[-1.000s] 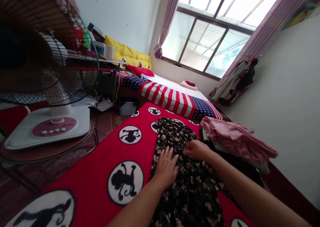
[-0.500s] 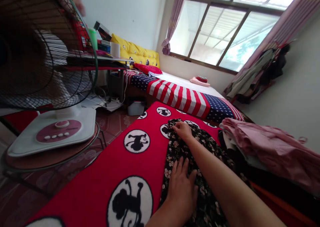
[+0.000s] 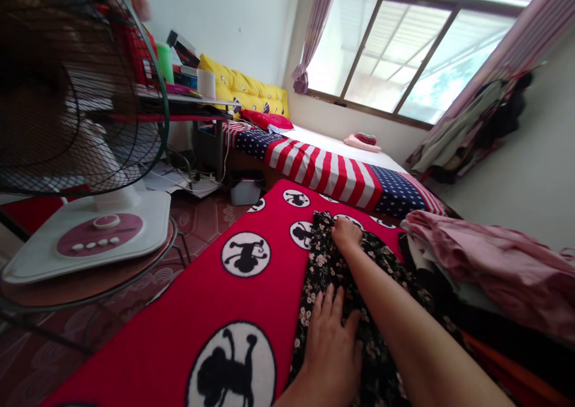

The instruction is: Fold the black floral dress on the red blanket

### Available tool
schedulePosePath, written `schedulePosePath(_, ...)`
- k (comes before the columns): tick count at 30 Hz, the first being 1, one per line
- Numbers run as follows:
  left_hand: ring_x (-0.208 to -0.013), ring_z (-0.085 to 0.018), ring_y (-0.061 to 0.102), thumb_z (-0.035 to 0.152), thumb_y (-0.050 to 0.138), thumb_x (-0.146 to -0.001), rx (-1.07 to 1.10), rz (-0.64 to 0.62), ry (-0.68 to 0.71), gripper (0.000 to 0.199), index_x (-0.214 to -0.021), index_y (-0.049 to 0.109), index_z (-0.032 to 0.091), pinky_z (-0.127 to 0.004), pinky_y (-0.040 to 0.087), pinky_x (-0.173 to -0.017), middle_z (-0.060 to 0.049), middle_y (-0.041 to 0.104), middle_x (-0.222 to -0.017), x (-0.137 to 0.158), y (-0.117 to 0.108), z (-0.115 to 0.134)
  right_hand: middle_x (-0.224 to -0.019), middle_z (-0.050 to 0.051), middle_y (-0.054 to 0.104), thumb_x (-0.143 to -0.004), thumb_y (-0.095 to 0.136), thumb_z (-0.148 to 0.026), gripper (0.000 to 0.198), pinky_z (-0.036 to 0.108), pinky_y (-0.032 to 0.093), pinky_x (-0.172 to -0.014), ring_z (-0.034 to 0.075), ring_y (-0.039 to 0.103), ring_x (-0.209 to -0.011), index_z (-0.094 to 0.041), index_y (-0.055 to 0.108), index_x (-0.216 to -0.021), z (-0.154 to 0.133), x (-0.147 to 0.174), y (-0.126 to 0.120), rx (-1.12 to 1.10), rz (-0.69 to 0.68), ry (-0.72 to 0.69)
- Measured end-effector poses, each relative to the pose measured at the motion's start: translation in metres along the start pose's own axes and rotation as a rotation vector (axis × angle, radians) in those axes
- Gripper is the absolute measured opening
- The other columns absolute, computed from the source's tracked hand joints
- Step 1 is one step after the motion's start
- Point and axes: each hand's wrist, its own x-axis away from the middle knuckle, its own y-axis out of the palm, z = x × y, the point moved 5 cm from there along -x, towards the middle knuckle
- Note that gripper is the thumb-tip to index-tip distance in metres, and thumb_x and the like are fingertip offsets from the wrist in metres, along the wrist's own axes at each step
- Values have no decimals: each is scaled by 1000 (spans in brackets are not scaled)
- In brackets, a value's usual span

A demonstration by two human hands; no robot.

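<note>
In the head view, a black cloth garment printed with small pale pinkish flowers lies spread along the right part of a long red fabric cover patterned with white discs and black monkey figures, its narrow far end pointing toward the window. The left hand rests palm down on the near part of the garment, open, its fingers slightly spread and holding nothing visible. The right hand is at the garment's far end, its fingers curled in; whether they grip the fabric I cannot tell. The right forearm crosses over the garment and hides part of it. To the right, just beside the garment, sits a heap of folded clothes topped with soft pink cloth. At left, a white electric fan with a pink oval control panel stands on a round brown stool. Beyond the cover is a bed draped with red, white and blue stars-and-stripes fabric
</note>
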Motion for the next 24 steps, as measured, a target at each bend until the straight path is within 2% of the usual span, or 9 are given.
schedulePosePath(3,-142,-30,14,34,50,-86,1,1,0,47,-132,50,28,-56,16,-115,-5,23,-154,0,0,0,-107,16,62,-87,42,-21,29,34,40,-82,27,58,-101,-16,65,-104,-13,5,-11,21,73,-49)
schedulePosePath(5,-142,-31,15,33,50,-85,6,0,3,47,-132,50,27,-57,16,-115,-5,23,-154,0,1,0,-113,15,59,-93,32,-29,36,35,38,-86,26,54,-105,-17,61,-110,-24,10,-13,-3,75,-161)
schedulePosePath(8,-142,-30,15,35,50,-86,1,-2,-2,48,-134,49,28,-56,15,-115,-4,22,-154,0,1,-1,-113,9,60,-94,33,-39,36,33,34,-93,24,51,-109,-23,63,-107,-41,17,-1,-68,-62,-405)
schedulePosePath(10,-142,-30,14,36,49,-87,5,-3,-2,48,-135,48,29,-55,15,-115,-3,21,-155,0,1,-1,-118,6,59,-92,42,-39,30,32,32,-97,23,48,-116,-26,64,-108,-45,16,10,-96,-142,-463)
schedulePosePath(14,-142,-30,15,35,49,-87,13,8,3,48,-135,48,30,-55,16,-115,-4,21,-155,1,1,-1,-133,9,52,-90,46,-39,39,38,33,-100,25,44,-123,-24,54,-125,-40,-3,24,-176,-189,-358)
schedulePosePath(17,-142,-29,16,34,51,-85,-6,6,-5,48,-133,50,30,-54,16,-115,-5,24,-154,0,1,-1,-134,11,53,-92,41,-41,45,34,36,-99,22,47,-123,-19,50,-130,-32,-14,18,-305,-185,-294)
schedulePosePath(21,-141,-29,18,33,53,-84,-47,28,17,46,-130,53,27,-53,16,-115,-7,28,-152,-2,-2,1,-123,13,61,-92,33,-37,46,32,44,-92,19,57,-111,-13,51,-127,5,0,-16,-464,-109,-200)
schedulePosePath(24,-141,-28,20,30,53,-84,-70,40,37,46,-129,53,26,-51,16,-115,-7,30,-152,-2,-4,3,-107,11,68,-86,41,-36,41,33,50,-81,20,65,-93,-13,58,-115,51,40,-51,-518,-86,-131)
